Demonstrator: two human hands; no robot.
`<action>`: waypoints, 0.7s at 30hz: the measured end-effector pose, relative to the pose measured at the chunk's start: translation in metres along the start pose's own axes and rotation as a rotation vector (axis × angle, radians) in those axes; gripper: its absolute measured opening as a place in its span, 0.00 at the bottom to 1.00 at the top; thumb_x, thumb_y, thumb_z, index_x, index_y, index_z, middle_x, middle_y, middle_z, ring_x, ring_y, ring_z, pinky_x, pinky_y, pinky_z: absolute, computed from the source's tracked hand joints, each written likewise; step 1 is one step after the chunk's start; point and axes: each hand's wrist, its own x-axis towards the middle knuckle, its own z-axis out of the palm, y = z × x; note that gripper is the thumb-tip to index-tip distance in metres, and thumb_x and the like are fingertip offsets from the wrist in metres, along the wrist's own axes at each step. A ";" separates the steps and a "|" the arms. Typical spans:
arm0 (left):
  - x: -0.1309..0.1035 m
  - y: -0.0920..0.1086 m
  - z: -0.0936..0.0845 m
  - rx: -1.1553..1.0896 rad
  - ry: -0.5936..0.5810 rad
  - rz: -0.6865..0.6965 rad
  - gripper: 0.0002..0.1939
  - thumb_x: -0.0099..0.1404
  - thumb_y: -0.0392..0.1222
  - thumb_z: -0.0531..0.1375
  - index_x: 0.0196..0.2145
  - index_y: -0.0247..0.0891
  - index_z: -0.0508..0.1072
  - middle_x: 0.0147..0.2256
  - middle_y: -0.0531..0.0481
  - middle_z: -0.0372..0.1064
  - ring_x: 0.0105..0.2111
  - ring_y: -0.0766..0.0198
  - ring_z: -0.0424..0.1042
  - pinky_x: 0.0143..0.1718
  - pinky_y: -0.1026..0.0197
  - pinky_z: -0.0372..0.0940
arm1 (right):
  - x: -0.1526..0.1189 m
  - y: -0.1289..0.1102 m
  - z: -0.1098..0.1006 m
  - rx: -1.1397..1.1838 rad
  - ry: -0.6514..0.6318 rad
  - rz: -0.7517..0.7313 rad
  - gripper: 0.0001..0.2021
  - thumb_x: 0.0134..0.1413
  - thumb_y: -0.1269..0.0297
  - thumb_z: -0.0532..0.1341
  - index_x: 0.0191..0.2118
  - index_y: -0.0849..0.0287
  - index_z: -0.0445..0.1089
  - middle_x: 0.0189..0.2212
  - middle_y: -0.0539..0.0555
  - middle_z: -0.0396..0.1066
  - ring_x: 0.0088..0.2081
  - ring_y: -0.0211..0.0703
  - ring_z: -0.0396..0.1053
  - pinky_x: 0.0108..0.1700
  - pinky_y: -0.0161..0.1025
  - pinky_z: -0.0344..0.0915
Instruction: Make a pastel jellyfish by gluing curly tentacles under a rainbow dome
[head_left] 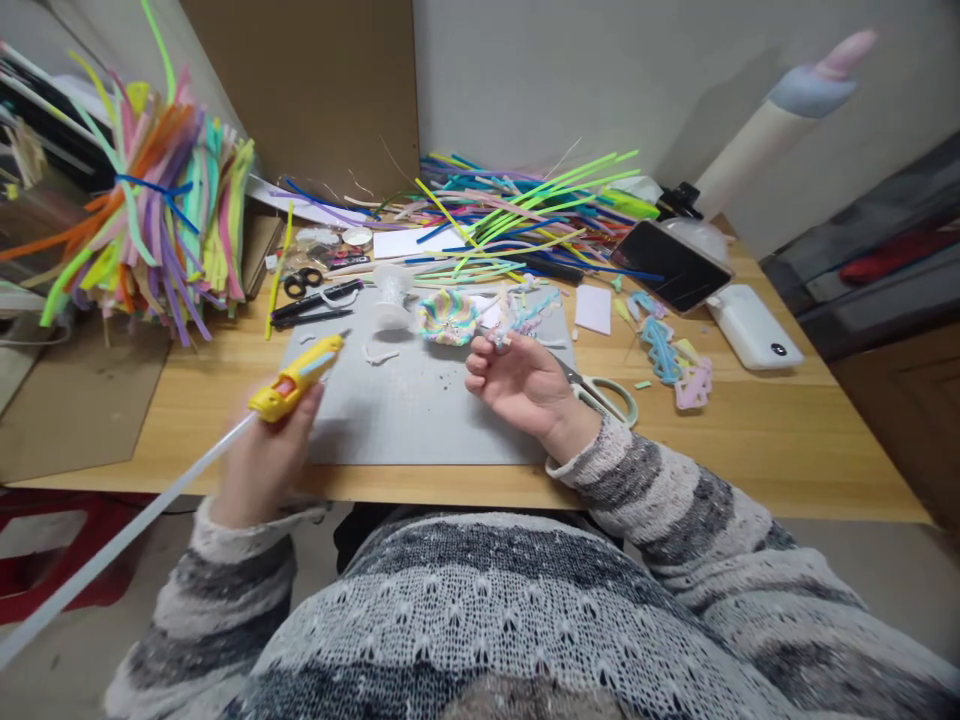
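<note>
My left hand (271, 450) is closed round a yellow hot glue gun (296, 380), above the left edge of a grey cutting mat (442, 430). A long whitish glue stick (142, 530) runs out of its back end. My right hand (525, 390), palm up over the mat, pinches a small pale piece (501, 332) whose kind is too blurred to tell. Just beyond the fingers sits a ruffled pastel piece (448, 318) in yellow, blue and pink. A spool of clear thread (391, 297) stands to its left. Green-handled scissors (611, 395) lie beside my right wrist.
Loose coloured pipe cleaners (525, 205) heap along the wall. A tied bundle of them (150, 210) stands at left. Black scissors (301, 282) and pens (319, 303) lie left of the spool. At right are a phone (671, 265), a white device (754, 325) and pastel zigzag pieces (660, 350).
</note>
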 end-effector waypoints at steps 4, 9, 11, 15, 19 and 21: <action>0.010 -0.032 -0.037 0.274 0.040 -0.009 0.13 0.56 0.50 0.63 0.23 0.40 0.68 0.23 0.53 0.57 0.32 0.57 0.63 0.32 0.56 0.53 | 0.004 -0.001 -0.004 0.002 -0.006 -0.004 0.14 0.40 0.62 0.71 0.25 0.57 0.63 0.28 0.44 0.66 0.29 0.32 0.62 0.31 0.32 0.61; 0.006 -0.060 -0.045 0.434 0.069 -0.083 0.15 0.55 0.55 0.59 0.29 0.40 0.70 0.27 0.49 0.58 0.43 0.44 0.65 0.38 0.50 0.57 | 0.008 -0.001 -0.008 -0.093 0.036 -0.049 0.13 0.38 0.62 0.71 0.27 0.57 0.67 0.28 0.44 0.66 0.29 0.31 0.63 0.31 0.32 0.60; 0.008 -0.069 -0.043 0.479 0.094 -0.123 0.17 0.53 0.55 0.61 0.31 0.38 0.70 0.29 0.49 0.60 0.42 0.45 0.65 0.38 0.48 0.59 | 0.010 -0.001 -0.010 -0.219 0.090 -0.127 0.12 0.37 0.61 0.71 0.26 0.57 0.68 0.27 0.44 0.67 0.30 0.32 0.63 0.32 0.32 0.60; 0.006 -0.063 -0.041 0.489 0.076 -0.106 0.20 0.57 0.57 0.58 0.35 0.36 0.70 0.35 0.45 0.62 0.47 0.39 0.65 0.39 0.43 0.60 | 0.014 0.000 -0.012 -0.445 0.178 -0.290 0.10 0.37 0.64 0.72 0.24 0.56 0.70 0.24 0.44 0.67 0.28 0.33 0.62 0.32 0.34 0.58; -0.004 -0.014 -0.030 0.605 0.124 0.065 0.23 0.58 0.54 0.61 0.45 0.35 0.68 0.44 0.37 0.65 0.50 0.34 0.63 0.45 0.35 0.61 | 0.016 0.001 -0.012 -0.470 0.179 -0.308 0.09 0.37 0.65 0.72 0.22 0.56 0.70 0.21 0.44 0.65 0.26 0.32 0.60 0.33 0.35 0.57; -0.003 0.020 -0.014 0.543 -0.091 0.257 0.21 0.65 0.49 0.58 0.50 0.33 0.66 0.48 0.34 0.65 0.51 0.41 0.64 0.50 0.39 0.63 | 0.015 0.002 -0.012 -0.447 0.178 -0.288 0.10 0.36 0.63 0.72 0.22 0.56 0.69 0.23 0.44 0.66 0.27 0.33 0.61 0.33 0.35 0.58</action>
